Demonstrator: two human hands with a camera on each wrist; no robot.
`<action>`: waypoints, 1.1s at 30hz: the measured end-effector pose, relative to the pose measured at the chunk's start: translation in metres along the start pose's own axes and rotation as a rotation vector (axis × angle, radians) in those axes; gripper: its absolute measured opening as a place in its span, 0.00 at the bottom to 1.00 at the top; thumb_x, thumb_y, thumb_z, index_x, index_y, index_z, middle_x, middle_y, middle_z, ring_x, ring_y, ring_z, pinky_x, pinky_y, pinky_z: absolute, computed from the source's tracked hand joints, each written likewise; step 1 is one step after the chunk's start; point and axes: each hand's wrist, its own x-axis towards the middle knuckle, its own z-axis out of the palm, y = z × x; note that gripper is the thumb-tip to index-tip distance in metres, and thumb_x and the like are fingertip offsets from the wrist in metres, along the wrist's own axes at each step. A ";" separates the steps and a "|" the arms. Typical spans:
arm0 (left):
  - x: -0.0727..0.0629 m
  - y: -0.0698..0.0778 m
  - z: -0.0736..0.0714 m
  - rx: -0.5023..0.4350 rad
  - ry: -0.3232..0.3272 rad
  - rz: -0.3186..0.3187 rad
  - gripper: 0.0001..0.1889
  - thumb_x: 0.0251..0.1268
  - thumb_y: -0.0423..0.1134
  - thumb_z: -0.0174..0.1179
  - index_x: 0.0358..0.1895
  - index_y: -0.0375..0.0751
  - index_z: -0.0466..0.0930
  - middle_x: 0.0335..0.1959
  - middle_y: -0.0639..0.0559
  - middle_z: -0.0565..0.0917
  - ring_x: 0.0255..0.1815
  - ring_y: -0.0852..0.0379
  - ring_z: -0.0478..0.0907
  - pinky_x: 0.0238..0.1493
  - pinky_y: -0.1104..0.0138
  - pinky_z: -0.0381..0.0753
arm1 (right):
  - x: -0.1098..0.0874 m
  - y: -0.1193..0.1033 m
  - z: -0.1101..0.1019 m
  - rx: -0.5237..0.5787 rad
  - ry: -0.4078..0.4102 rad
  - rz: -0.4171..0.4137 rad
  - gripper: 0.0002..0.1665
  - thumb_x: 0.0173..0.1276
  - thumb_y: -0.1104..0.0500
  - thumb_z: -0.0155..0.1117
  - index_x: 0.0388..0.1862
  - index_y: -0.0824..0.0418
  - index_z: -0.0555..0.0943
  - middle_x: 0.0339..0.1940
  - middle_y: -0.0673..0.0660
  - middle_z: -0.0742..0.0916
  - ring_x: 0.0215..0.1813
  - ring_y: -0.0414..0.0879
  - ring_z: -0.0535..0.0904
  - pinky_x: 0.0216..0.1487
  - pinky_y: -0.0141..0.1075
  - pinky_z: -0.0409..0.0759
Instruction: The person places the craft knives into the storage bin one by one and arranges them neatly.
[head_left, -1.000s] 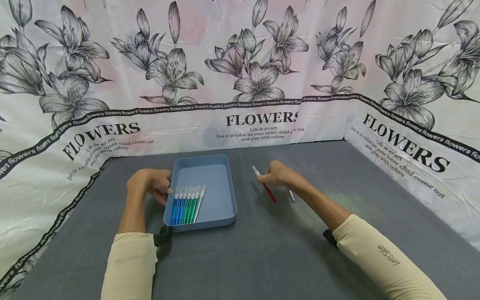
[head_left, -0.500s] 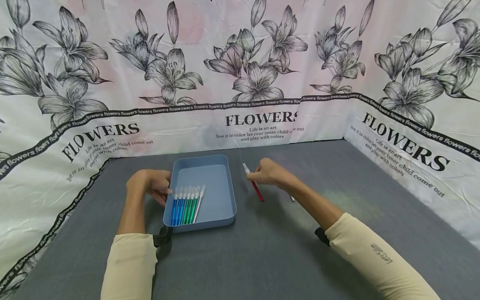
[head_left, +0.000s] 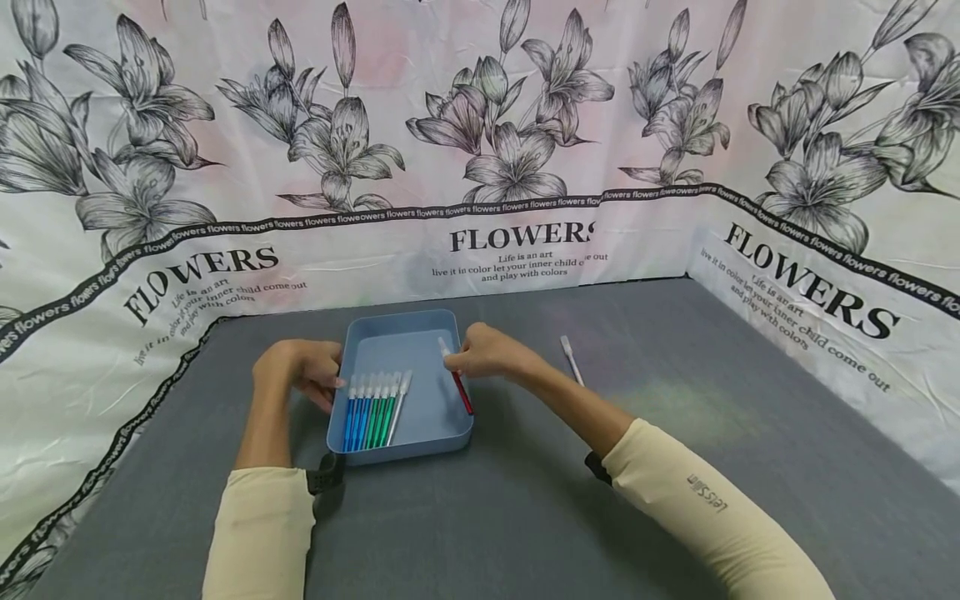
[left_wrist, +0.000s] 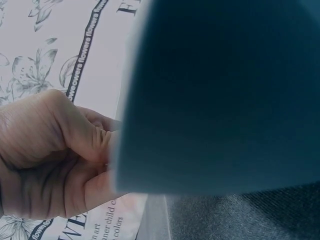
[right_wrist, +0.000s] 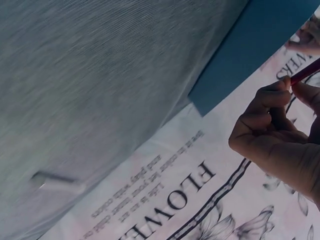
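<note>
A blue-grey rectangular tray (head_left: 401, 343) lies on the table in the head view. My left hand (head_left: 300, 371) holds its left wall; the left wrist view shows thumb and fingers pinching the tray's edge (left_wrist: 215, 110). Blue, green and white-bodied pens (head_left: 371, 417) with pale caps lie side by side along the tray's left part. Over the tray's right side, my right hand (head_left: 487, 354) pinches a red pen (head_left: 463, 396), cap end pointing up and away. The right wrist view also shows that red pen (right_wrist: 305, 72) between thumb and fingertips.
One white pen (head_left: 572, 360) lies on the dark grey tabletop (head_left: 510, 517) beyond the right forearm. A white flower-printed cloth (head_left: 360, 267) stands along the back and both sides of the table.
My right hand has carried the red pen leftward from the table to above the tray's right side. More of the white pen on the table now shows. My left hand and the tray stay put.
</note>
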 end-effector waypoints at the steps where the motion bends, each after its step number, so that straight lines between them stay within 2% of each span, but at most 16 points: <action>1: 0.000 0.000 0.000 -0.003 -0.003 -0.001 0.22 0.82 0.30 0.49 0.71 0.23 0.60 0.47 0.38 0.83 0.41 0.54 0.85 0.46 0.62 0.93 | 0.002 -0.002 0.003 -0.008 -0.003 0.002 0.34 0.71 0.59 0.60 0.04 0.51 0.61 0.08 0.44 0.59 0.18 0.37 0.48 0.21 0.31 0.49; 3: 0.000 0.000 0.000 -0.007 -0.002 -0.002 0.22 0.82 0.30 0.49 0.71 0.23 0.60 0.47 0.38 0.83 0.41 0.53 0.85 0.46 0.61 0.93 | 0.005 -0.007 0.008 -0.020 -0.014 0.008 0.33 0.70 0.60 0.60 0.04 0.52 0.62 0.08 0.45 0.61 0.17 0.38 0.51 0.20 0.31 0.51; 6: 0.000 0.000 0.000 -0.005 -0.001 -0.001 0.22 0.82 0.30 0.49 0.72 0.23 0.60 0.48 0.37 0.83 0.42 0.53 0.86 0.47 0.61 0.93 | 0.010 -0.013 0.016 -0.049 -0.026 0.016 0.32 0.69 0.59 0.61 0.03 0.53 0.65 0.08 0.48 0.70 0.16 0.38 0.58 0.20 0.30 0.54; 11: 0.001 -0.001 0.000 -0.007 0.002 -0.004 0.21 0.82 0.29 0.48 0.71 0.23 0.61 0.47 0.38 0.84 0.41 0.53 0.86 0.47 0.61 0.93 | 0.016 -0.024 0.029 -0.067 -0.031 0.003 0.32 0.69 0.60 0.62 0.05 0.53 0.63 0.09 0.50 0.72 0.18 0.41 0.65 0.20 0.30 0.56; 17: 0.000 -0.001 0.001 -0.014 0.004 -0.008 0.21 0.82 0.29 0.48 0.71 0.24 0.61 0.47 0.38 0.84 0.40 0.54 0.86 0.46 0.61 0.93 | 0.017 -0.031 0.045 -0.050 -0.027 -0.029 0.31 0.68 0.62 0.62 0.10 0.51 0.57 0.10 0.45 0.60 0.16 0.38 0.55 0.21 0.30 0.53; 20: 0.001 -0.001 0.001 -0.013 0.001 -0.003 0.21 0.82 0.29 0.49 0.71 0.23 0.61 0.47 0.38 0.83 0.41 0.53 0.86 0.46 0.61 0.93 | 0.018 -0.032 0.052 -0.063 -0.003 -0.022 0.31 0.67 0.62 0.62 0.11 0.51 0.56 0.12 0.46 0.58 0.19 0.38 0.49 0.22 0.31 0.50; 23: 0.001 -0.001 0.002 -0.019 0.003 -0.001 0.22 0.82 0.30 0.49 0.72 0.24 0.60 0.48 0.37 0.83 0.42 0.52 0.86 0.46 0.61 0.93 | 0.029 -0.025 0.059 -0.097 0.014 0.018 0.30 0.67 0.61 0.62 0.11 0.53 0.57 0.13 0.48 0.57 0.18 0.40 0.48 0.22 0.33 0.50; 24: 0.001 -0.001 0.002 -0.017 0.003 0.000 0.22 0.82 0.30 0.49 0.72 0.23 0.60 0.48 0.37 0.83 0.42 0.52 0.86 0.47 0.61 0.93 | 0.040 -0.014 0.066 -0.117 0.027 0.015 0.30 0.67 0.59 0.63 0.11 0.51 0.57 0.12 0.47 0.58 0.17 0.40 0.50 0.20 0.33 0.51; 28: 0.001 -0.001 0.002 -0.016 -0.003 0.001 0.23 0.82 0.30 0.49 0.72 0.23 0.59 0.49 0.36 0.83 0.43 0.52 0.85 0.47 0.60 0.93 | 0.083 0.023 0.086 -0.180 0.035 0.056 0.27 0.62 0.53 0.64 0.11 0.49 0.60 0.10 0.46 0.61 0.12 0.43 0.64 0.15 0.35 0.67; 30: 0.001 -0.001 0.000 -0.014 -0.009 0.003 0.23 0.82 0.30 0.49 0.72 0.23 0.59 0.50 0.36 0.83 0.44 0.52 0.85 0.48 0.60 0.93 | 0.099 0.036 0.095 -0.208 0.042 0.058 0.25 0.58 0.52 0.64 0.10 0.47 0.61 0.09 0.44 0.61 0.12 0.42 0.66 0.14 0.35 0.71; 31: 0.001 -0.001 0.000 -0.015 -0.013 0.004 0.23 0.82 0.30 0.49 0.73 0.23 0.59 0.50 0.36 0.83 0.44 0.52 0.85 0.48 0.60 0.93 | 0.096 0.030 0.094 -0.213 0.029 0.079 0.26 0.59 0.52 0.65 0.10 0.48 0.61 0.10 0.45 0.61 0.13 0.43 0.66 0.15 0.36 0.72; 33: 0.001 -0.001 -0.001 -0.015 -0.024 0.006 0.23 0.82 0.30 0.49 0.73 0.23 0.58 0.50 0.36 0.83 0.44 0.52 0.85 0.48 0.60 0.93 | 0.088 0.021 0.094 -0.224 0.024 0.078 0.27 0.60 0.53 0.65 0.10 0.49 0.60 0.10 0.46 0.61 0.13 0.42 0.61 0.15 0.35 0.66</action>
